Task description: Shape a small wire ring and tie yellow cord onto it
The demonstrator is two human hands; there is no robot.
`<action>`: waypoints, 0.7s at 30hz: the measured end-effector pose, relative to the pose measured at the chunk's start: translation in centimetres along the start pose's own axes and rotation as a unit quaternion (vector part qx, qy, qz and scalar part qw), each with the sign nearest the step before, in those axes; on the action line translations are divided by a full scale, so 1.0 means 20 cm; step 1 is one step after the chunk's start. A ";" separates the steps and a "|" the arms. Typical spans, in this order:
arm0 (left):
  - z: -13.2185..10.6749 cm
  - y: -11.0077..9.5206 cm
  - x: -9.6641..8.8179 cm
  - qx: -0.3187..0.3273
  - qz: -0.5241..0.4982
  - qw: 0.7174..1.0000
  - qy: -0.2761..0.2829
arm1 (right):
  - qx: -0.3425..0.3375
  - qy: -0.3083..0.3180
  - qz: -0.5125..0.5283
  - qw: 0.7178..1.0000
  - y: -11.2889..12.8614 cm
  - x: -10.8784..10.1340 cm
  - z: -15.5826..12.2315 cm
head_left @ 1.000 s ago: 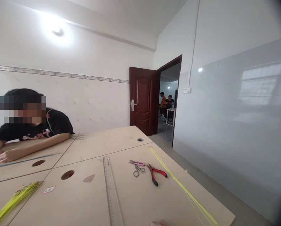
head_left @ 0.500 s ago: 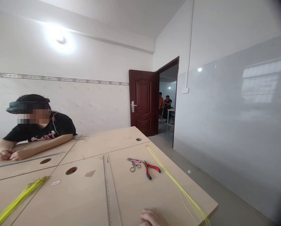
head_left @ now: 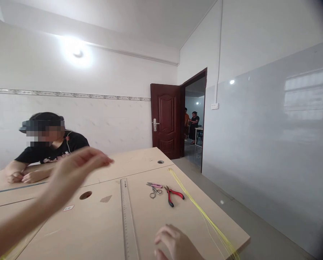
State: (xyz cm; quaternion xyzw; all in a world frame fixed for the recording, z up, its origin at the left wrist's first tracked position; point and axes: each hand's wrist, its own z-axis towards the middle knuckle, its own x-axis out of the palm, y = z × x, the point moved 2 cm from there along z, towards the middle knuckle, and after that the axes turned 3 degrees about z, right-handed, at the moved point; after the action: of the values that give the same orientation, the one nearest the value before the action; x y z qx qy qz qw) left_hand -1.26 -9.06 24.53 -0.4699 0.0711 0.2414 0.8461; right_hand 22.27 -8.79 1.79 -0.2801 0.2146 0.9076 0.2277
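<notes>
My left hand [head_left: 77,169] is raised above the wooden table [head_left: 150,224], blurred by motion, fingers stretched out to the right and holding nothing. My right hand [head_left: 175,243] sits at the bottom edge near the table's front, fingers loosely curled, nothing seen in it. A long metal ruler [head_left: 127,216] lies between the two hands. Beyond my right hand lie small scissors [head_left: 154,192], a pink-handled snipper [head_left: 154,185] and red-handled pliers [head_left: 172,195]. A bundle of thin yellow wires [head_left: 202,213] runs along the table's right edge.
A person in a black shirt [head_left: 50,148] sits across at the far left, hands on the table. Round cable holes [head_left: 85,195] are cut in the tabletop. A dark brown door [head_left: 165,121] stands open at the back, with two people [head_left: 191,124] in the room beyond.
My left arm has swung up into view from the lower left, covering the yellow wire bundle there. My right hand has come further up into view. The camera has tilted slightly.
</notes>
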 end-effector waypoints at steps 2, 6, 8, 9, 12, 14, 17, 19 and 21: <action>-0.09 0.02 0.19 -0.001 -0.031 0.996 0.079 | 0.047 0.004 0.033 0.998 0.10 -0.17 0.17; -0.22 0.06 0.44 0.010 -0.100 0.986 0.130 | 0.073 -0.022 0.103 0.992 0.24 -0.40 0.46; -0.23 0.06 0.47 0.020 -0.122 0.984 0.129 | 0.069 -0.031 0.132 0.988 0.27 -0.44 0.56; -0.22 0.06 0.48 0.027 -0.130 0.983 0.127 | 0.066 -0.037 0.143 0.987 0.28 -0.45 0.60; -0.19 0.07 0.45 0.047 -0.143 0.982 0.116 | 0.045 -0.042 0.161 0.985 0.29 -0.44 0.70; -0.17 0.08 0.41 0.067 -0.125 0.986 0.089 | 0.027 -0.035 0.167 0.985 0.31 -0.44 0.74; -0.16 0.11 0.35 0.101 -0.082 0.990 0.061 | 0.011 -0.032 0.175 0.984 0.34 -0.43 0.79; -0.17 0.13 0.33 0.094 -0.086 0.991 0.035 | 0.011 -0.033 0.180 0.983 0.35 -0.42 0.80; -0.18 0.16 0.31 0.056 -0.100 0.993 -0.024 | 0.019 -0.035 0.181 0.983 0.36 -0.40 0.81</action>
State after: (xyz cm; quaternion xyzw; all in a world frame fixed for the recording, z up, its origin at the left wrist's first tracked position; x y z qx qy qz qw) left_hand 3.03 -8.44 17.90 -0.4209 0.0171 0.1624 0.8923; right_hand 17.77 -8.50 20.63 -0.2002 0.2706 0.9389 0.0722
